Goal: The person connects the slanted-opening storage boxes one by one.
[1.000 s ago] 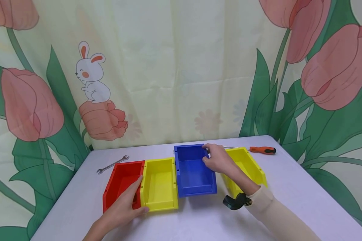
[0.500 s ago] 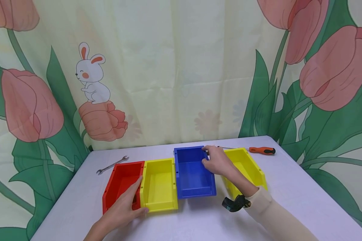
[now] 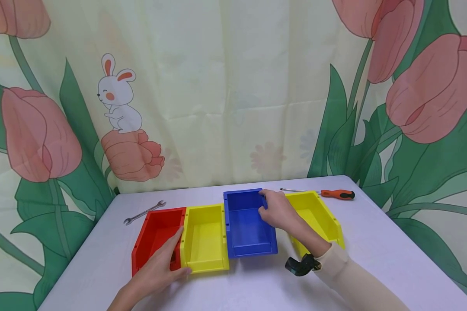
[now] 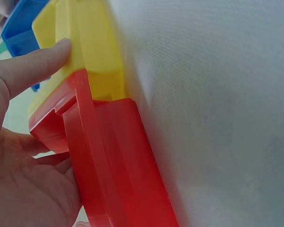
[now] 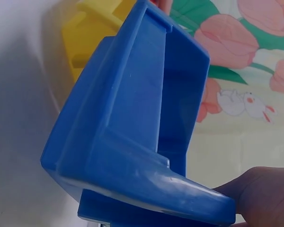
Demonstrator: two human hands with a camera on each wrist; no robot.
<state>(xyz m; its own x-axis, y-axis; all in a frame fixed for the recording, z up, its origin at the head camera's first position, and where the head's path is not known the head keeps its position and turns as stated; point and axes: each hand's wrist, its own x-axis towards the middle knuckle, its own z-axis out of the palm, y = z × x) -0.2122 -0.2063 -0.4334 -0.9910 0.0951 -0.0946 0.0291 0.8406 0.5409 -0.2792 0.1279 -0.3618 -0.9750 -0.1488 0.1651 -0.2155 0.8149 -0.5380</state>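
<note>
The head view showed the blue bin (image 3: 251, 226) at the right end of a row, its left side against or just beside the right wall of the middle yellow bin (image 3: 205, 235); whether the two were joined could not be told. The blue bin sat farther back than its neighbour and looked raised off the counter (image 3: 249, 291). The right hand (image 3: 278, 209) held it by the rear part of its right rim, fingers closed in a pinch on the edge.

The left hand (image 3: 159, 263) lay at the front of the row, fingers spread and fairly straight: the thumb touched the front of the middle yellow bin, while the others reached over the red bin (image 3: 161, 233) toward the wall where those two bins met.

The step in hand appeared to be fitting the blue bin beside the middle yellow one. The next move seemed to call for lining up the side edges and easing the blue bin down, with the left hand steadying the row.

Farther right, another yellow bin (image 3: 315, 209) stood apart, partly behind the right forearm. A screwdriver (image 3: 336, 194) lay behind it, a wrench (image 3: 145, 212) lay behind and left of the red bin, and a printed curtain (image 3: 194, 95) hung beyond.
</note>
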